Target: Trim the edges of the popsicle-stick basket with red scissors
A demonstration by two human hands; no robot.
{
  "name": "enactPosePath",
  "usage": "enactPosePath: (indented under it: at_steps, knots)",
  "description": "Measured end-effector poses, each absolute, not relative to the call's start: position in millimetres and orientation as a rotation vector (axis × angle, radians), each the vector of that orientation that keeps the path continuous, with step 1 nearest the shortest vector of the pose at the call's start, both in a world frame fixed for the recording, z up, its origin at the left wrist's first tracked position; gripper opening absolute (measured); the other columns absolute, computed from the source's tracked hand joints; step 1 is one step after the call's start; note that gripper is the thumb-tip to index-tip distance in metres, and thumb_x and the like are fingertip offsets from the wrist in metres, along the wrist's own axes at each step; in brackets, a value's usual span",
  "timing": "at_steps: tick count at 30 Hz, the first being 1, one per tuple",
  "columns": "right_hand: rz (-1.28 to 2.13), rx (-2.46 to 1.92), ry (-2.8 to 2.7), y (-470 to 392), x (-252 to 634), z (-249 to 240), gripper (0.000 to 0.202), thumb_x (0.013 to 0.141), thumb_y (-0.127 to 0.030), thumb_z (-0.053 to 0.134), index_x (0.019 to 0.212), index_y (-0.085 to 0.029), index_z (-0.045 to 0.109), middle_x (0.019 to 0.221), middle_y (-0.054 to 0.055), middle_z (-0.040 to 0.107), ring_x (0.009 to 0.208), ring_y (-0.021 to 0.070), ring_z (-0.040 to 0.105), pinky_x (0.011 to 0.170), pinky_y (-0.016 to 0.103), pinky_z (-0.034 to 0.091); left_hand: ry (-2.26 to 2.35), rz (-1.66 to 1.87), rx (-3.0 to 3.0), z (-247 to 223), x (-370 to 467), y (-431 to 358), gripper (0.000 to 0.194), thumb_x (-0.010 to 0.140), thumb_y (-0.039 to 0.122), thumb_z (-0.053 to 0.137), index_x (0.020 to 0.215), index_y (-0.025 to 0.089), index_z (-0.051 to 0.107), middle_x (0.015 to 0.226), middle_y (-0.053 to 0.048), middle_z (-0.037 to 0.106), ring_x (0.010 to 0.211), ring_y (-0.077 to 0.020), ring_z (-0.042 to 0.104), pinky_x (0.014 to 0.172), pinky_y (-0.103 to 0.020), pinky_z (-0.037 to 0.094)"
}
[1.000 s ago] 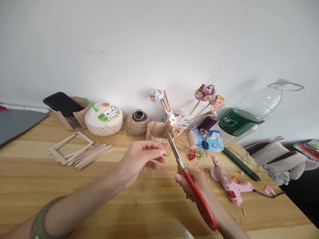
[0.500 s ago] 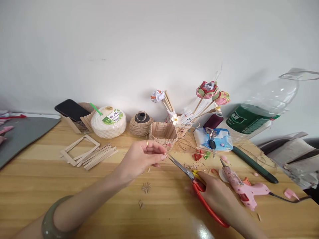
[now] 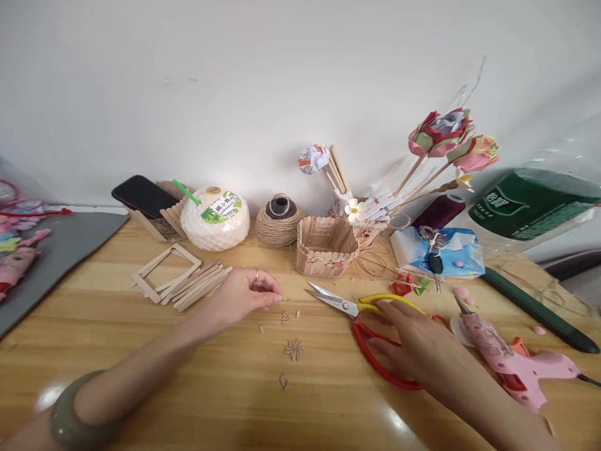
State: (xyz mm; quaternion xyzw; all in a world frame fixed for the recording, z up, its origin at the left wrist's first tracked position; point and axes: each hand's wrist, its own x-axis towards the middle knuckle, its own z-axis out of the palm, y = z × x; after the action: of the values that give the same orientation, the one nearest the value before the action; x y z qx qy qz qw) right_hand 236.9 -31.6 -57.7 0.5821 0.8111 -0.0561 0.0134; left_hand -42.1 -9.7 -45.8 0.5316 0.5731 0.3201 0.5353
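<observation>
My right hand [image 3: 406, 338] is closed around the red and yellow handles of the scissors [image 3: 345, 305], whose blades point left and are slightly parted. Left of the blade tips, my left hand [image 3: 253, 293] has its thumb and fingertips pinched together; anything between them is too small to make out. Below the hands, a small flower shape made of wood slivers [image 3: 293, 349] lies on the table [image 3: 211, 401]. A few loose slivers [image 3: 284, 381] are scattered around it.
Craft sticks [image 3: 201, 285] and a stick frame [image 3: 141, 291] lie at left. Behind stand a white coconut [image 3: 216, 228], twine [image 3: 277, 232], a stick basket [image 3: 326, 260] and paper flowers [image 3: 441, 131]. At right are a pink glue gun [image 3: 526, 376] and a green bar [image 3: 539, 310].
My left hand has drawn away to the left from the scissor tips. The scissor blades have parted a little and lie lower toward the table. The view has shifted slightly.
</observation>
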Motion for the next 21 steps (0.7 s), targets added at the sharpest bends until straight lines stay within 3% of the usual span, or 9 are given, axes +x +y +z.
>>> enactPosePath:
  at_steps: [6, 14, 21]
  knots:
    - [0.168, 1.772, 2.559, -30, 235, -60, 0.037, 0.073, -0.028, 0.055, 0.108, -0.017, 0.060, 0.106, 0.013, 0.066, 0.080, 0.0298, 0.067, 0.055, 0.036, 0.051, 1.362, 0.710, 1.434, -59, -45, -2, 0.005, 0.062, 0.021, 0.064, 0.065, 0.017, 0.066, 0.069, -0.002, 0.069, 0.068, -0.0164, 0.061, 0.067, -0.026, 0.046]
    - [0.287, 1.726, 2.610, -28, 233, -57, 0.027, 0.080, -0.037, 0.050, 0.093, -0.017, 0.063, 0.091, 0.013, 0.067, 0.074, 0.0278, 0.066, 0.051, 0.034, 0.049, 1.377, 0.598, 1.742, -66, -42, 10, 0.014, 0.072, 0.021, 0.054, 0.072, 0.020, 0.068, 0.077, -0.003, 0.071, 0.072, -0.0181, 0.061, 0.068, -0.027, 0.043]
    - [0.375, 1.811, 2.504, -32, 225, -55, 0.026, 0.082, -0.039, 0.045, 0.079, -0.018, 0.061, 0.081, 0.011, 0.067, 0.068, 0.0271, 0.065, 0.047, 0.032, 0.045, 1.280, 0.513, 2.005, -72, -31, 13, 0.013, 0.071, 0.017, 0.056, 0.074, 0.022, 0.068, 0.080, -0.002, 0.067, 0.072, -0.0171, 0.060, 0.066, -0.026, 0.041]
